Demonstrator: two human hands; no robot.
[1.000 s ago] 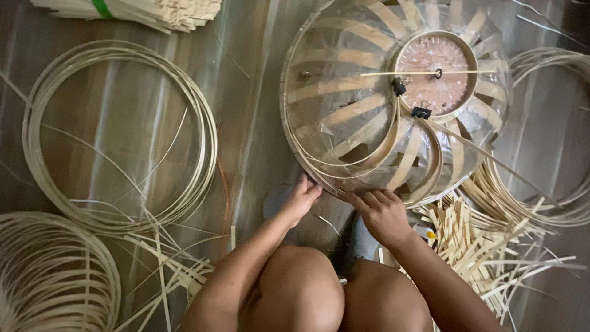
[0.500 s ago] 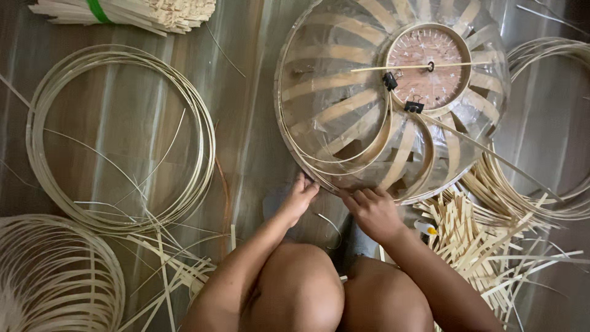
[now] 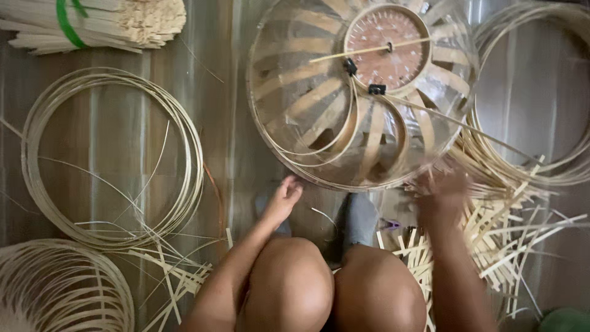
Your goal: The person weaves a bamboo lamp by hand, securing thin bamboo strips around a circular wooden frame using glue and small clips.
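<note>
Basket: a half-woven bamboo basket frame (image 3: 344, 104) lies bottom-up on the wooden floor (image 3: 227, 123), straight ahead of the knees (image 3: 332, 289); its top edge is cut off by the frame.
Base disc: a round brown disc (image 3: 387, 46) sits at the basket's centre, a thin stick (image 3: 369, 50) lying across it and two small black clips (image 3: 362, 77) at its lower edge.
Left hand: the left hand (image 3: 284, 200) reaches to the basket's near rim, fingers loosely curled, tips at or just under the rim; whether they pinch a strip cannot be told.
Right hand: the right hand (image 3: 444, 200) is motion-blurred over the loose strips (image 3: 491, 240), just right of the rim; fingers seem spread, but whether it holds anything cannot be told.
Loose strips: short flat bamboo strips lie heaped to the right of the knees, partly hidden by the right forearm.
Rings, left: a stack of thin hoops (image 3: 110, 154) lies flat well left of the basket.
Rings, right: more hoops (image 3: 541, 92), cut off by the right and top edges, partly tucked behind the basket.
Coil: a dense coil of hoops (image 3: 55, 289) in the lower left corner, cut off by the edge.
Bundle: a bundle of sticks (image 3: 98, 21) with a green band, top left, cut off.
Under the rim: grey shapes (image 3: 359, 215) between knees and basket, too unclear to name.
Corner: a green blur (image 3: 565, 320) at lower right, unidentifiable.
</note>
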